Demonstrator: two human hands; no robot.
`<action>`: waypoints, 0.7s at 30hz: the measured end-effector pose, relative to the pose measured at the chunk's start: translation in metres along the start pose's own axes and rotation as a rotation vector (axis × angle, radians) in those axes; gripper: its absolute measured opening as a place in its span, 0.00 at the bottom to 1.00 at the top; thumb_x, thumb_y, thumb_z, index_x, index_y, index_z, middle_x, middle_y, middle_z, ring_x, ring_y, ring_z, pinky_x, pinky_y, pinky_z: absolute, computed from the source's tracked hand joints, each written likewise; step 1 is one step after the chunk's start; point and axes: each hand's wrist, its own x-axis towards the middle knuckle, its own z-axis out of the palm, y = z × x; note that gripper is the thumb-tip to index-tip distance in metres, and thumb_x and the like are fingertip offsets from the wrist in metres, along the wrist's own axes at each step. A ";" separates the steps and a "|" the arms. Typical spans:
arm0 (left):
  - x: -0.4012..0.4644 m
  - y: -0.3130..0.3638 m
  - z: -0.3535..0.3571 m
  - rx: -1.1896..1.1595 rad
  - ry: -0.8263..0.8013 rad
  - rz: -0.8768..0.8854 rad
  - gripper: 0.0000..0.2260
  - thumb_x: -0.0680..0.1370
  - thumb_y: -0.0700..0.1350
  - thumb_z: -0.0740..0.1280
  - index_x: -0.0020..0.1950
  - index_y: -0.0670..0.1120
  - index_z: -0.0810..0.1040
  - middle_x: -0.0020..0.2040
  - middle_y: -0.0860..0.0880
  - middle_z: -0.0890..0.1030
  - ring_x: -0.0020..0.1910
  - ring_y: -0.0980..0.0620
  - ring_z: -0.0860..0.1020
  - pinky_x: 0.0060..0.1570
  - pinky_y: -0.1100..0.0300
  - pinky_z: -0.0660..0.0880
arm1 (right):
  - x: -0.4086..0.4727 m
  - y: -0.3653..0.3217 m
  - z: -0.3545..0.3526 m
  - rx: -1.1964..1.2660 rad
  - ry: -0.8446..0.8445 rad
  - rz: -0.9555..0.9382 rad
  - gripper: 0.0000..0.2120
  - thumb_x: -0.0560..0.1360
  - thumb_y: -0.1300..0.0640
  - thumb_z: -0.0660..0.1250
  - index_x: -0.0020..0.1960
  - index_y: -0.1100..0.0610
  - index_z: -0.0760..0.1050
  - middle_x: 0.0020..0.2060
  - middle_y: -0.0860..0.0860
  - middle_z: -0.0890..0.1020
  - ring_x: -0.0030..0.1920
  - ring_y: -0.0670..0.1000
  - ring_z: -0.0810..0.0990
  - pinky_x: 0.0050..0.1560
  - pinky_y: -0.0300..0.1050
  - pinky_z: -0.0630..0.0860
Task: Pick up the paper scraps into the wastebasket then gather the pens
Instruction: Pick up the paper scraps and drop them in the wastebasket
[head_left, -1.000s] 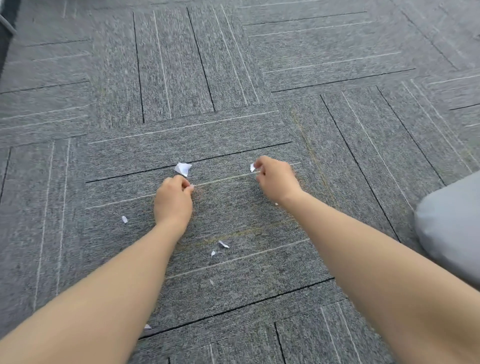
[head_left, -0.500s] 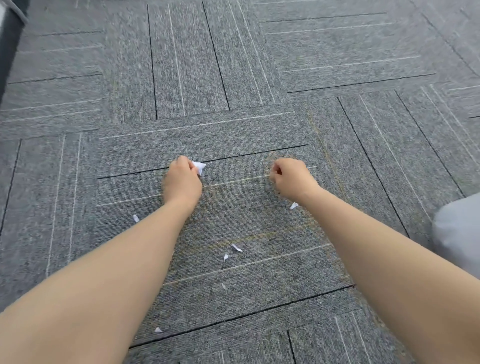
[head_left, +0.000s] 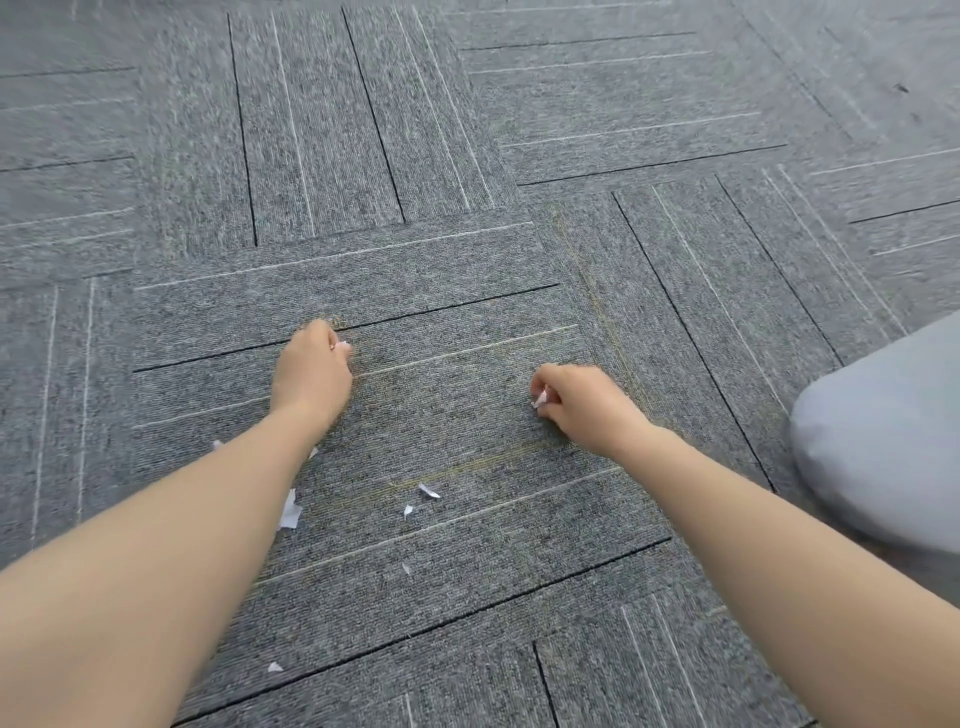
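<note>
My left hand (head_left: 313, 371) is closed low over the grey carpet, and a bit of white paper shows at its fingertips. My right hand (head_left: 582, 402) is closed too, pinching a small white paper scrap (head_left: 540, 399). Several white scraps lie on the carpet between my forearms: a larger torn piece (head_left: 290, 512) beside my left forearm, two small bits (head_left: 428, 491) in the middle, and one (head_left: 274, 666) near the bottom. No wastebasket and no pens are in view.
Grey carpet tiles (head_left: 467, 260) with dark and pale stripes fill the view. My knee in grey cloth (head_left: 883, 441) sits at the right edge.
My left hand closed over the folded white scrap it was reaching for. My right hand moved back toward me and picked up the small scrap that lay beside its wrist.
</note>
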 end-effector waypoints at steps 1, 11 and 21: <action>-0.005 -0.004 -0.001 -0.032 0.012 0.001 0.06 0.81 0.43 0.59 0.46 0.42 0.70 0.43 0.44 0.76 0.40 0.46 0.73 0.35 0.54 0.66 | 0.001 0.000 0.001 -0.030 -0.001 -0.006 0.04 0.77 0.62 0.64 0.47 0.55 0.76 0.42 0.48 0.78 0.42 0.49 0.77 0.43 0.44 0.76; -0.042 -0.026 -0.008 -0.100 -0.023 0.086 0.08 0.79 0.43 0.63 0.58 0.47 0.74 0.37 0.51 0.75 0.33 0.53 0.72 0.29 0.59 0.64 | -0.008 -0.049 0.021 -0.058 -0.163 -0.107 0.11 0.78 0.65 0.57 0.39 0.53 0.67 0.40 0.47 0.72 0.41 0.48 0.71 0.38 0.37 0.66; -0.023 -0.004 -0.002 0.054 -0.043 -0.051 0.06 0.79 0.46 0.64 0.45 0.47 0.77 0.37 0.50 0.78 0.36 0.49 0.75 0.33 0.58 0.65 | -0.022 -0.101 0.054 -0.097 -0.269 -0.264 0.10 0.81 0.56 0.58 0.47 0.60 0.74 0.42 0.54 0.79 0.42 0.54 0.77 0.45 0.50 0.77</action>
